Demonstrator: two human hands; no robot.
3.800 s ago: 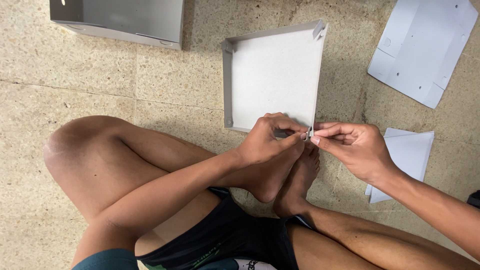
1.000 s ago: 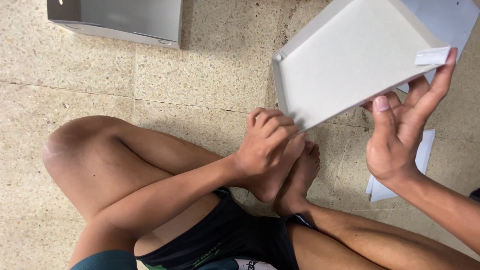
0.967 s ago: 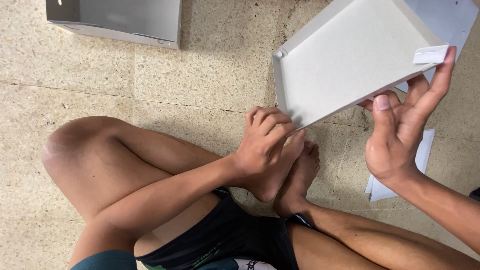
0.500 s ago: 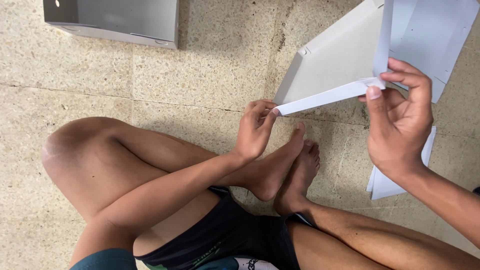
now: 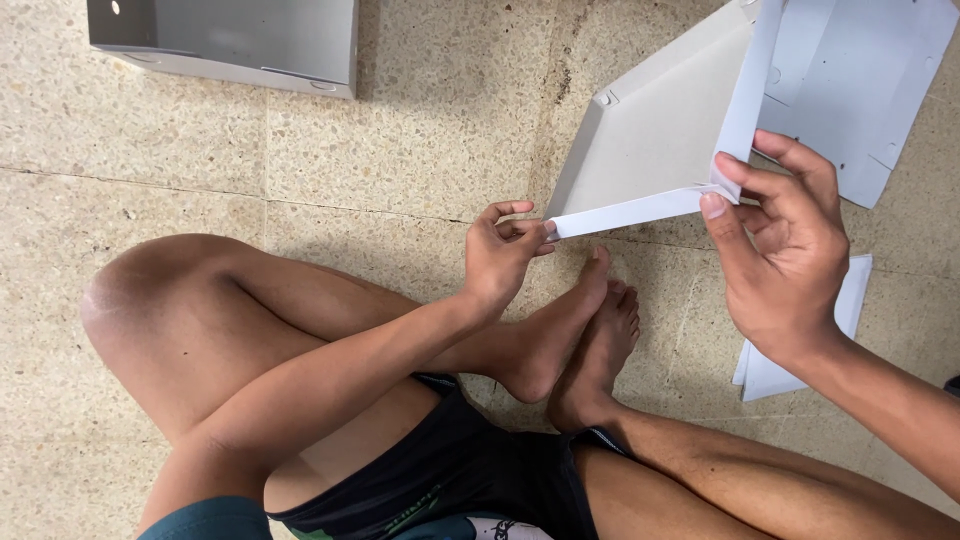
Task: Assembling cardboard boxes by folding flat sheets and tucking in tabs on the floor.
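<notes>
While the folded cardboard tray [image 5: 655, 130] hangs tilted above the terrazzo floor [image 5: 400, 130], the left hand [image 5: 500, 255] pinches its near left corner and the right hand [image 5: 785, 250] grips its near right corner between thumb and fingers. Its far edge runs out of frame. Flat cardboard blanks [image 5: 860, 90] lie partly hidden behind it, and a finished tray [image 5: 230, 40] is cut off at top left.
</notes>
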